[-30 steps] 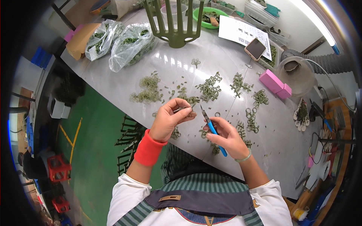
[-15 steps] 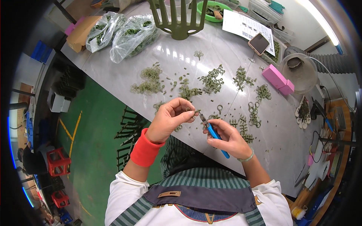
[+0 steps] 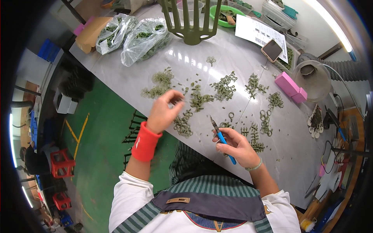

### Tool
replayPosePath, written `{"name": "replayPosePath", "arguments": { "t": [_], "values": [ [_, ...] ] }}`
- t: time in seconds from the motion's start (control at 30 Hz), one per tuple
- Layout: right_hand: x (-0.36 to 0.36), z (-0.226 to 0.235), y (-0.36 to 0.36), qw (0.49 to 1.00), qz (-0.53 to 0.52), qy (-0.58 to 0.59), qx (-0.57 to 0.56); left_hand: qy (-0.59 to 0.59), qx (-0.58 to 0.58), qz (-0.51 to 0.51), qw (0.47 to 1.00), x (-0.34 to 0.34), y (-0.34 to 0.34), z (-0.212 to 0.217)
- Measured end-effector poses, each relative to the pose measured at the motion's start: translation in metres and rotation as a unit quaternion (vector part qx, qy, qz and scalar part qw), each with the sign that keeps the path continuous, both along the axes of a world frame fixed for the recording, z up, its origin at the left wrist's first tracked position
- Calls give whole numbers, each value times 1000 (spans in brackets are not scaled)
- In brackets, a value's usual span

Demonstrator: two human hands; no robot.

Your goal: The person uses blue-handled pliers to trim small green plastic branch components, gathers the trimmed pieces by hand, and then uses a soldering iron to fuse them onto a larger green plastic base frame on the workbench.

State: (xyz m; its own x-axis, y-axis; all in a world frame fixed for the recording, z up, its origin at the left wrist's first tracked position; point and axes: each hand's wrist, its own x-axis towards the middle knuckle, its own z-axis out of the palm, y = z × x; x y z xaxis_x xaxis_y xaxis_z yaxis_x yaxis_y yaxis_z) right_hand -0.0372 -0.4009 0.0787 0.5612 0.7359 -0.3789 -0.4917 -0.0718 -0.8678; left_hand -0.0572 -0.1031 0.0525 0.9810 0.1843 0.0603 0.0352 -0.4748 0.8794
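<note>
In my right hand [image 3: 237, 146] is a pair of blue-handled nippers [image 3: 220, 136], fingers closed round the grips and the narrow dark jaws pointing up and away from me. My left hand [image 3: 165, 111], with a red wristband, hovers over the left part of the table by a pile of small green rings [image 3: 183, 123]. Motion smears its fingertips, so I cannot tell whether they pinch anything. Beyond it lie a pale green heap of thin ringed pieces [image 3: 163, 79] and a darker heap [image 3: 200, 99]. More ringed green pieces [image 3: 225, 87] lie farther right.
Two clear bags of green parts [image 3: 143, 42] sit at the back left of the grey table [image 3: 291, 155]. A green rack with upright prongs [image 3: 191, 33] stands at the back. A phone [image 3: 271, 50] lies on a printed sheet [image 3: 252, 33], and a pink block [image 3: 290, 87] is at right.
My left hand has moved left and away from the nippers' tips, uncovering the pile of rings near the table edge. The right hand keeps hold of the nippers in nearly the same place.
</note>
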Motion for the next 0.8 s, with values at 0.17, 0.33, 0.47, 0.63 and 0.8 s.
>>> {"name": "replayPosePath", "arguments": {
  "t": [0.17,0.33,0.47,0.63,0.8],
  "values": [
    [2,-3,-3,999,-34,-17,9,-142,374,109,910,51,24,-10],
    [1,-5,-3,999,-44,-8,21,-47,154,-17,987,153,1,-46],
    [3,-1,-9,998,-62,-6,12,25,215,92,972,202,-37,-49],
    [1,2,-14,997,-81,15,9,37,170,50,983,214,-27,-56],
    [1,2,-10,996,-87,0,2,25,8,23,999,191,-20,-52]
  ]
}}
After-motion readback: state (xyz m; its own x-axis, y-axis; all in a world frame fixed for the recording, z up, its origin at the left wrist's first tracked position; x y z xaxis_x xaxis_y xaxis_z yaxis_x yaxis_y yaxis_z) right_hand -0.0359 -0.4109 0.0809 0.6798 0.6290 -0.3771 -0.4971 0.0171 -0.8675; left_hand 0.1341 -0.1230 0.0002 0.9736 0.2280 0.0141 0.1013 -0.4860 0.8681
